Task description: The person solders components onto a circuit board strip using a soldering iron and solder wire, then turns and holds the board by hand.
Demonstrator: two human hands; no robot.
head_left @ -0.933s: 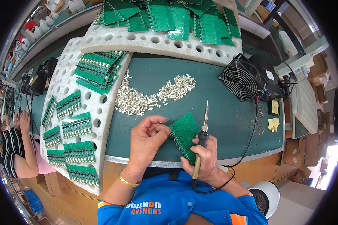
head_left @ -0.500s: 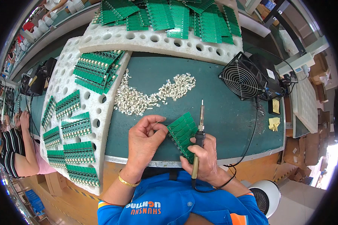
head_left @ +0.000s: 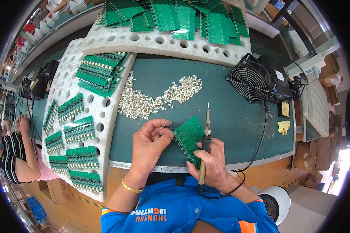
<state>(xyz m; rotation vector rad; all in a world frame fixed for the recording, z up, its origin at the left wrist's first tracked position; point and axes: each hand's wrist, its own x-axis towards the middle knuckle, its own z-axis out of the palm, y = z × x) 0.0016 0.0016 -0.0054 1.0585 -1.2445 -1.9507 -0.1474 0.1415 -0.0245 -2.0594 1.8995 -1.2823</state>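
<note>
Soldering iron (head_left: 207, 125) in right hand (head_left: 214, 166), slightly more upright than before.

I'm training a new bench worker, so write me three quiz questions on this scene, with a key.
1. True or false: the right hand holds both the soldering iron and a green circuit board.
2. The black fan stands on which side of the heaped white connectors? (A) left (B) right (C) nearer the person
3. Fill in: the left hand pinches a thin ____.

Key: 1. True. 2. B. 3. wire.
</note>
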